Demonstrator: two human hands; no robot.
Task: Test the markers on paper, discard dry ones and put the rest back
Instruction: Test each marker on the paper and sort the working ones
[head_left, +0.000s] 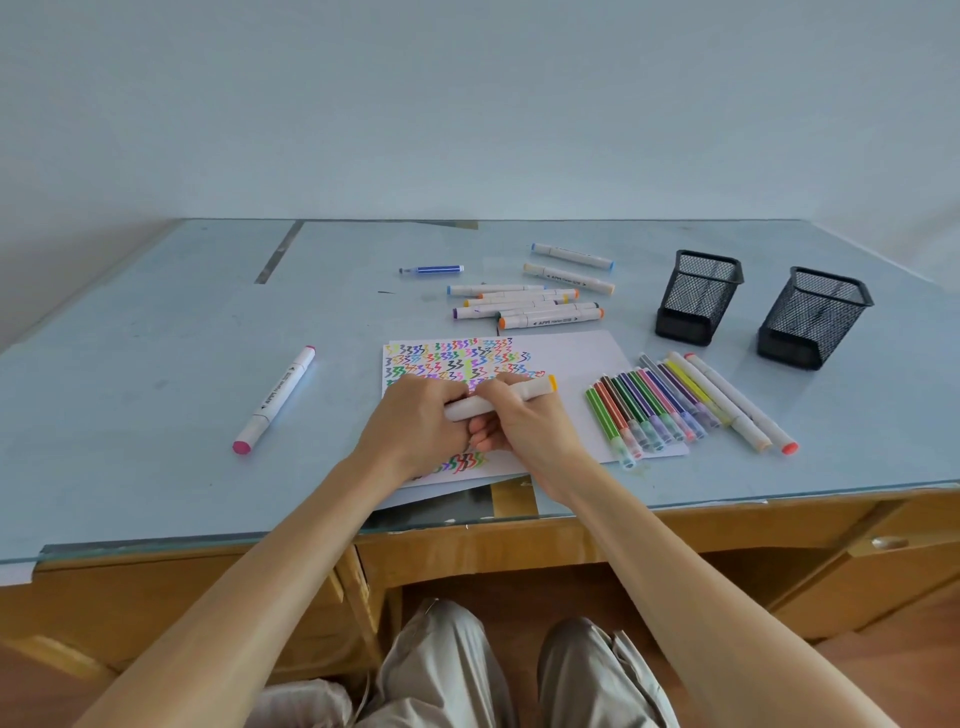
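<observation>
Both hands hold one white marker with a yellow end (535, 388) over the white paper (576, 364), which is covered in coloured zigzag scribbles. My left hand (415, 415) grips the marker's left part, and my right hand (511, 415) grips its middle. A pile of white markers (524, 306) lies beyond the paper. A row of thin coloured markers (649, 410) rests on the paper's right edge, with two white markers (737, 402) beside them. A pink-capped white marker (275, 400) lies alone at the left.
Two black mesh pen holders (698, 296) (815, 317) stand at the right of the glass-topped desk (156, 364). A small blue marker (434, 269) lies far back. The desk's front edge runs just below my wrists, with wooden drawers under it.
</observation>
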